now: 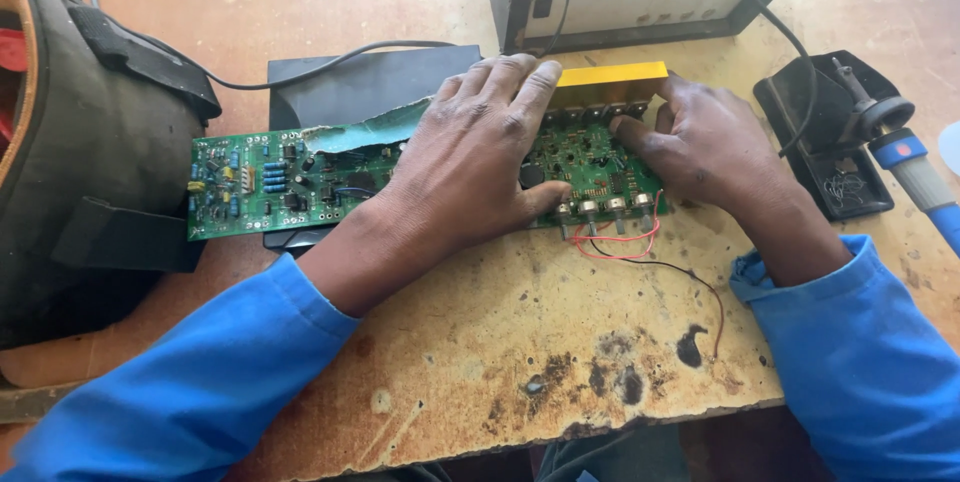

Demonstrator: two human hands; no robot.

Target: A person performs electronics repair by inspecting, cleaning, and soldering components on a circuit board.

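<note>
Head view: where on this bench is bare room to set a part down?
Bare tabletop lies near the front edge, between the two blue sleeves, left of the red wires. Crowded: the circuit board under both hands, the soldering iron stand at right, the black bag at left.

green circuit board [290, 182], yellow strip [612, 73], blue sleeves [210, 382]

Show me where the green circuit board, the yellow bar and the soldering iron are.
green circuit board [270, 187], head view, bare left part.
yellow bar [612, 73], head view, top face.
soldering iron [915, 167], head view, handle.
</note>
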